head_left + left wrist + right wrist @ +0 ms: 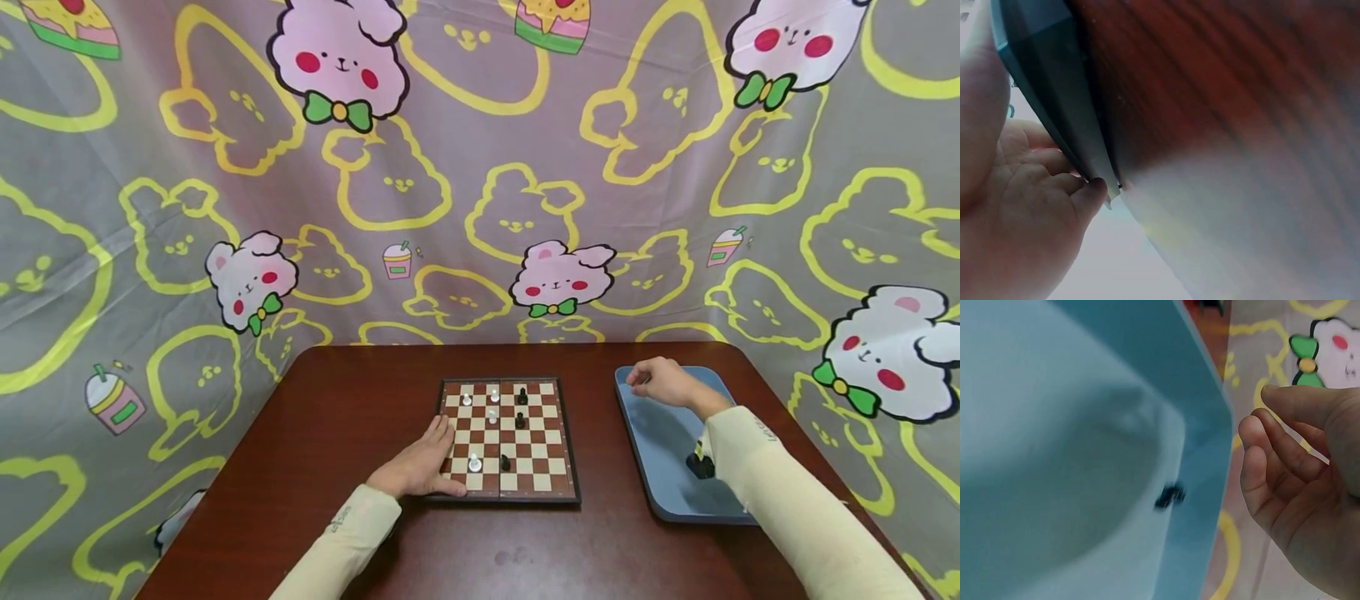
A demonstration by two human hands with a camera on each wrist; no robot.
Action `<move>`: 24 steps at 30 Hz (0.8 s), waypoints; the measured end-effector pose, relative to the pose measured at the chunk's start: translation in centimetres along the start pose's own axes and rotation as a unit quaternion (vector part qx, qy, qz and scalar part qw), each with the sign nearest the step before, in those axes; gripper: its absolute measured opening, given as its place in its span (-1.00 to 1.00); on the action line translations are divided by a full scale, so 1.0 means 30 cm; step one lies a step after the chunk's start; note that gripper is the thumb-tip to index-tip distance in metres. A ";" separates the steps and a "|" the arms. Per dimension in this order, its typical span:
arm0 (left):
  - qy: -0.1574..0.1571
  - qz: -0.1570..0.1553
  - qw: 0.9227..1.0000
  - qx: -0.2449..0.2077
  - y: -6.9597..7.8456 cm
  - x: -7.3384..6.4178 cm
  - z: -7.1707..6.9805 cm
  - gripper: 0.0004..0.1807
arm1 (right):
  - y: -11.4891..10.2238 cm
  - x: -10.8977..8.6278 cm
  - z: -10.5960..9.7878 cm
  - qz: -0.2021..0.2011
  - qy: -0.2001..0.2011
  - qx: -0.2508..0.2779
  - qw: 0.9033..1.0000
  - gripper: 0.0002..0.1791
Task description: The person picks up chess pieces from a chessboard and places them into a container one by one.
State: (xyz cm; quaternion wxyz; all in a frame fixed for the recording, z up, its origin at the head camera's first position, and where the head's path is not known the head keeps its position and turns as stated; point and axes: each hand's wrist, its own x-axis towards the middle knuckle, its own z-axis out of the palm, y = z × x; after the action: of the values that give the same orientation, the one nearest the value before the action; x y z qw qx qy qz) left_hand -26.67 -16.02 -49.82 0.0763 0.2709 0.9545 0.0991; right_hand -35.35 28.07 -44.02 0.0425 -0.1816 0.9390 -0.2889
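Note:
A folding magnetic chessboard (pixel 540 482) lies open on the table, with several white pawns (pixel 475 463) and three black chess pieces (pixel 520 421) standing on it. My left hand (pixel 420 463) rests against the board's near left corner, fingers along the left edge and thumb at the front edge. In the left wrist view its fingertips touch the board's dark side. Above the far part of a blue tray (pixel 643 450) is my right hand (pixel 663 383), fingers loosely bent with nothing between them. A small blurred black piece (pixel 1170 495) appears by the tray's inner wall in the right wrist view.
Black objects (pixel 699 462) lie in the tray, partly covered by the right sleeve. The tray stands at the right of the dark red wooden table (pixel 360 400). A patterned cloth (pixel 465 167) hangs behind the table and along both sides.

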 end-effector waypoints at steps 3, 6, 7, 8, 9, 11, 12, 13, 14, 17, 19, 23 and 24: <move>0.001 0.001 1.000 0.005 0.000 0.002 0.002 0.32 | -0.047 0.011 0.014 -0.011 -0.005 0.000 1.000 -0.87; 0.001 0.002 1.000 0.007 -0.002 0.003 0.006 0.32 | -0.097 0.018 0.036 -0.018 -0.011 0.000 1.000 -0.88; 0.000 0.003 1.000 0.009 -0.003 0.003 0.008 0.32 | -0.113 0.020 0.045 -0.023 -0.013 0.000 1.000 -0.89; -0.001 0.004 1.000 0.012 -0.004 0.003 0.010 0.32 | -0.128 0.023 0.054 -0.027 -0.017 0.000 0.999 -0.89; -0.002 0.005 1.000 0.015 -0.005 0.003 0.011 0.32 | -0.143 0.026 0.064 -0.030 -0.021 0.002 0.999 -0.89; -0.003 0.006 1.000 0.018 -0.006 0.003 0.010 0.31 | -0.169 0.035 0.087 -0.033 -0.026 0.003 0.999 -0.90; -0.004 0.007 1.000 0.020 -0.005 0.003 0.009 0.31 | -0.180 0.039 0.099 -0.036 -0.029 0.003 0.999 -0.90; -0.004 0.007 1.000 0.019 -0.003 0.002 0.008 0.31 | -0.192 0.043 0.111 -0.039 -0.030 0.002 0.999 -0.89; -0.005 0.006 1.000 0.019 -0.002 0.002 0.006 0.30 | -0.201 0.048 0.123 -0.041 -0.031 0.000 0.999 -0.89; -0.005 0.003 1.000 0.019 0.004 -0.001 0.003 0.29 | -0.227 0.058 0.157 -0.048 -0.031 -0.006 0.998 -0.88; -0.007 0.002 1.000 0.022 0.005 -0.001 0.003 0.29 | -0.242 0.062 0.175 -0.053 -0.033 -0.004 0.998 -0.87; -0.008 -0.002 1.000 0.020 0.007 -0.001 -0.001 0.30 | -0.262 0.069 0.205 -0.055 -0.037 0.004 0.998 -0.87; -0.008 -0.003 1.000 0.020 0.007 -0.001 -0.003 0.30 | -0.265 0.070 0.213 -0.056 -0.038 0.006 0.998 -0.87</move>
State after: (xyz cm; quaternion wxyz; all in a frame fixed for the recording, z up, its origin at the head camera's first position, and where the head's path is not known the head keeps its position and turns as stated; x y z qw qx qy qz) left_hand -26.56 -15.87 -49.69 0.0791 0.2703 0.9564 0.0772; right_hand -33.62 17.82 -44.82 0.0630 -0.2441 0.9234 -0.2895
